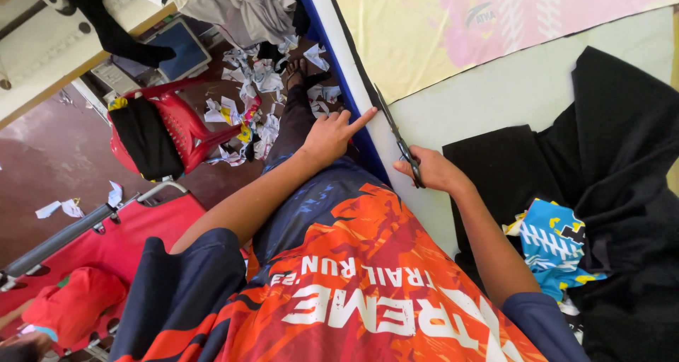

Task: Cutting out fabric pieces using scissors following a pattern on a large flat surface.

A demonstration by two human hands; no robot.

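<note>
— Where are the scissors (397,137)?
— In the right hand (433,171), fingers closed through the handles; the blades point away from the person, along the edge of the yellow-and-pink fabric (453,29) on the desk (495,96).
— And the left hand (329,137)?
— Just left of the scissors, holding nothing, index finger stretched out to the desk's blue edge, the other fingers curled.
— What else lies near the scissors?
— Black cloth (615,157) to their right, with a blue patterned piece (555,245) on it. Left of them, down on the floor, paper scraps (247,100) and a red chair (180,125).

Bare table (495,93) ahead of scissors (396,132); black cloth (615,142) crowds the right
</note>
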